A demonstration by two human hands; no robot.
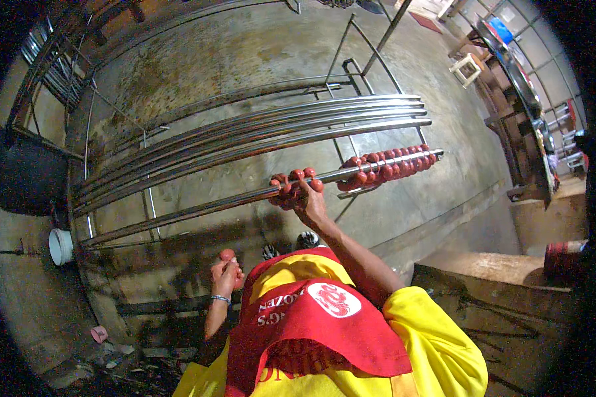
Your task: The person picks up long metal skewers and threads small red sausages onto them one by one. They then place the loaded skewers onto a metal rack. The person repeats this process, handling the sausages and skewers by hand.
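Observation:
A string of round red linked sausages (387, 171) hangs over the right end of the nearest metal pole (188, 213). Farther left on the same pole hangs a smaller bunch of the sausages (283, 191). My right hand (310, 201) is at this bunch, its fingers up against the pole and the links; part of its grip is hidden by the sausages. Lower left, off the pole, my left hand (223, 278) is closed around a few more red sausages, one showing above the fingers.
Several more metal poles (278, 131) lie side by side on a metal rack beyond. A white bucket (61, 246) and a pink cup (99, 334) are at the left. A plastic stool (467, 69) stands by a long table at the right; a concrete ledge (477, 273) is nearer.

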